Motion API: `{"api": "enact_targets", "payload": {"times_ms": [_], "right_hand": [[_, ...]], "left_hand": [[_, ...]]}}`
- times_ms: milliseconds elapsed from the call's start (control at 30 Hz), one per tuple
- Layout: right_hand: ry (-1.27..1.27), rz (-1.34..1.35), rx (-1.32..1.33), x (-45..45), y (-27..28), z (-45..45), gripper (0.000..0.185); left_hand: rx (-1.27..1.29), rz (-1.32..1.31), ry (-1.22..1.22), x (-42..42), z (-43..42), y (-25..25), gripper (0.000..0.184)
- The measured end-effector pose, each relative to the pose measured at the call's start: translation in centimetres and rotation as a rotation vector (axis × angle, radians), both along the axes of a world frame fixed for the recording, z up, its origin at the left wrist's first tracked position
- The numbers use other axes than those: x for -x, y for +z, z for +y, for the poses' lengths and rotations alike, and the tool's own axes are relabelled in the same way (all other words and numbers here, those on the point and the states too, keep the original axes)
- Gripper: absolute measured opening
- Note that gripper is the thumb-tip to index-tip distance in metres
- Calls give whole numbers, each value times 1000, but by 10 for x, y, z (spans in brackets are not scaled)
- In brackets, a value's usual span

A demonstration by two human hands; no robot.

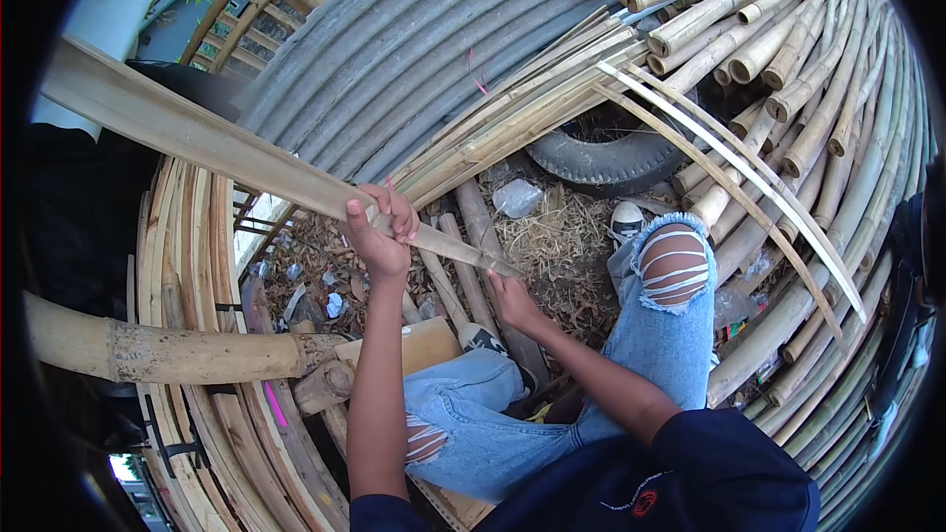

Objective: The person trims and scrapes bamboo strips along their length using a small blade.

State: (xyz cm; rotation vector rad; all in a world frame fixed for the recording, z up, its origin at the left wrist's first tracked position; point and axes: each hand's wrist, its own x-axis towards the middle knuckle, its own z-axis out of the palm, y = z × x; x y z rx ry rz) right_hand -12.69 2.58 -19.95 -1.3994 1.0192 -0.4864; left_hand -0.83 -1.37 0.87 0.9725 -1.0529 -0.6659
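Note:
A long split bamboo piece [227, 146] runs slantwise from the upper left down to the middle of the head view, its hollow inner face showing. My left hand [382, 236] is closed around it near its lower part, thumb on one side and fingers over the other. At the narrow lower end, my right hand [514, 301] is closed with its fingers against the bamboo. Whether a small tool is also in that hand is hidden. Both forearms reach over my bent legs in torn jeans [645, 355].
Bamboo poles [788, 89] are stacked at the right, with thin curved strips [759, 187] leaning across them. An old tyre [621, 160] lies ahead, below corrugated sheets [424, 49]. A thick bamboo pole [197, 353] and bundled slats [187, 266] stand at the left. Litter covers the ground.

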Motion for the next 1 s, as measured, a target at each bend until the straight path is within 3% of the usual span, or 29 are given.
{"api": "enact_targets", "payload": {"times_ms": [67,167,200,300,333,433,467,567,600,667,700,733,867,1000], "right_hand": [[25,56,-140,-9,2,1,60],[106,-87,-31,16,104,-6,58],[84,-154,-2,16,113,-4,58],[-21,-28,-65,-3,38,-1,54],[72,-55,-63,16,19,-9,56],[-46,8,-17,0,5,-1,55],[-111,-146,10,-4,1,4,53],[67,-137,-24,13,67,-12,51],[16,-198,75,17,95,-9,52],[-32,-188,88,12,93,-1,53],[-79,-191,117,10,91,-1,54],[27,-8,-138,8,59,-8,58],[-120,-108,-36,-11,-44,3,62],[-35,-214,-123,9,72,-5,54]], "left_hand": [[0,22,-4,-7,-2,1,51],[-2,41,-23,-9,1,0,50],[-10,37,-34,-8,2,-1,50],[-21,24,-42,-2,6,-3,51],[-20,19,-66,-1,5,-4,51],[-18,-34,-67,4,-3,0,52],[-26,-7,-63,1,-4,1,52],[-37,27,-68,-5,-2,-4,53],[-37,20,-77,-3,-1,-4,53],[-36,12,-71,4,3,-2,53],[-32,15,-67,5,3,-3,53],[-33,4,-71,4,4,-4,53],[-39,-12,-79,7,-1,-3,54],[-51,3,-74,6,0,-2,54]]}}
